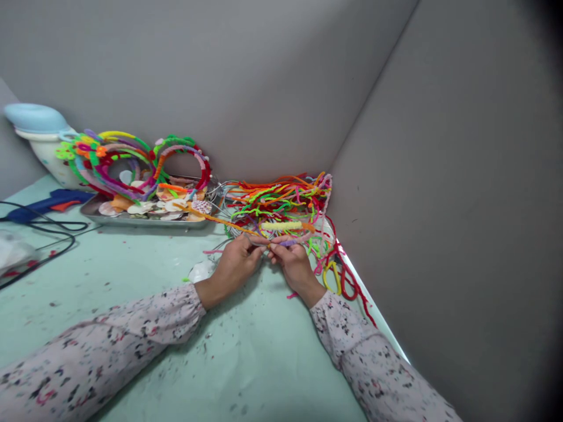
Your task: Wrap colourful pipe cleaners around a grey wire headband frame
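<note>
Left hand (pixel 235 264) and right hand (pixel 294 266) pinch an orange pipe cleaner (pixel 215 220)

Both are closed, fingertips meeting on it above the pale green worktop (pixel 132 281) — its free end reaches toward a metal tray (pixel 145 221) of shells (pixel 141 208), and a tangled heap of coloured pipe cleaners (pixel 277 202) lies just beyond the hands.

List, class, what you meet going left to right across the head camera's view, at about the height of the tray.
Blue hot glue gun → metal tray → heap of coloured pipe cleaners → grey wall panel
</note>
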Demonstrator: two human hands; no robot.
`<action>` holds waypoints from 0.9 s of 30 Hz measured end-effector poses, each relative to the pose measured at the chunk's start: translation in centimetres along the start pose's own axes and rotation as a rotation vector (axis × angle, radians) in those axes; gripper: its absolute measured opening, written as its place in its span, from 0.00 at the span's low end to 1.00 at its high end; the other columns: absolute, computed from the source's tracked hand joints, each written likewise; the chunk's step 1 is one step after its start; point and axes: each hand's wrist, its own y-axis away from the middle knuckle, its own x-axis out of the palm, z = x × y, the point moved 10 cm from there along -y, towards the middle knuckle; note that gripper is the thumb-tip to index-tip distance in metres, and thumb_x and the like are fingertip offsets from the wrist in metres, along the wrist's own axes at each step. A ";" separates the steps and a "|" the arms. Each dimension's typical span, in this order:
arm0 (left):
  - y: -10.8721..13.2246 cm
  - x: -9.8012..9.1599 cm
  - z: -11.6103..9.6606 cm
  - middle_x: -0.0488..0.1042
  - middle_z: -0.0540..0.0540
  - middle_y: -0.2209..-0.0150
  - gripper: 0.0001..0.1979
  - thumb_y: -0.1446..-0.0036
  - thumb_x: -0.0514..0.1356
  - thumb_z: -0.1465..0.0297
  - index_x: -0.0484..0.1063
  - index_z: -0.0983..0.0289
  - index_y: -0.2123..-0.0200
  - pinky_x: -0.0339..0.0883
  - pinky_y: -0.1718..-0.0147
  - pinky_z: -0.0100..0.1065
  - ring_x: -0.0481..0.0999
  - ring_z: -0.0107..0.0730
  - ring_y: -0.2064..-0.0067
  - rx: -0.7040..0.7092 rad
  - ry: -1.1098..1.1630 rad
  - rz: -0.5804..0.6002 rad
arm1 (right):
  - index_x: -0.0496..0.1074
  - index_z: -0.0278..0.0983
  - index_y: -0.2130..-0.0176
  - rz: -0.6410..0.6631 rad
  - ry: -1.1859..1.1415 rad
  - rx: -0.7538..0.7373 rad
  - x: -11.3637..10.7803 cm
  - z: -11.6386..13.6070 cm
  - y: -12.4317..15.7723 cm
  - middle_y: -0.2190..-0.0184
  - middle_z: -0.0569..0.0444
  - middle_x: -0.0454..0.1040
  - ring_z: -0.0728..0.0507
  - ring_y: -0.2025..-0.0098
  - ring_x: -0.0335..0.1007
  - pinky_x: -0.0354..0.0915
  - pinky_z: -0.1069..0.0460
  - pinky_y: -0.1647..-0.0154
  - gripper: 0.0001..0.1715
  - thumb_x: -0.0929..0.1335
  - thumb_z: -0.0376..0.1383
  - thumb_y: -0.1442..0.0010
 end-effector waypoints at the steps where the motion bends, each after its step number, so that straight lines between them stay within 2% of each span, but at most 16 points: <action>1: 0.0 0.0 0.2 0.78 0.56 0.62 0.10 0.43 0.56 0.74 0.77 0.62 0.61 0.67 0.55 0.38 0.76 0.37 0.58 -0.017 -0.006 0.000 | 0.72 0.35 0.66 -0.004 0.019 0.000 0.0 0.1 0.0 0.79 0.57 0.75 0.51 0.79 0.67 0.62 0.56 0.77 0.11 0.71 0.38 0.50; 11: -0.2 0.2 0.3 0.79 0.56 0.60 0.10 0.42 0.56 0.73 0.77 0.64 0.61 0.68 0.54 0.38 0.75 0.38 0.56 0.004 0.017 0.010 | 0.72 0.35 0.65 -0.015 0.107 -0.047 0.0 0.8 0.3 0.78 0.58 0.74 0.51 0.78 0.67 0.63 0.56 0.76 0.13 0.72 0.40 0.50; 17: 0.0 -0.1 0.1 0.78 0.54 0.67 0.09 0.42 0.56 0.72 0.77 0.64 0.65 0.69 0.61 0.36 0.75 0.37 0.61 0.007 -0.030 -0.016 | 0.74 0.33 0.73 -0.012 0.195 -0.065 -0.1 0.7 0.0 0.79 0.56 0.72 0.51 0.78 0.66 0.63 0.55 0.75 0.13 0.70 0.41 0.47; 22: -0.1 -0.2 -0.1 0.77 0.53 0.71 0.10 0.43 0.57 0.73 0.78 0.63 0.62 0.69 0.64 0.34 0.75 0.35 0.65 -0.003 -0.005 -0.020 | 0.73 0.35 0.66 -0.026 0.130 -0.067 0.0 1.0 0.2 0.78 0.57 0.73 0.50 0.77 0.67 0.65 0.55 0.75 0.13 0.72 0.41 0.50; 27: -0.2 -0.2 0.0 0.78 0.54 0.70 0.10 0.42 0.56 0.72 0.78 0.65 0.63 0.69 0.65 0.34 0.74 0.34 0.66 -0.031 0.003 -0.016 | 0.73 0.35 0.66 -0.036 0.101 -0.096 0.1 1.4 0.3 0.78 0.58 0.73 0.50 0.77 0.68 0.66 0.55 0.74 0.12 0.72 0.39 0.51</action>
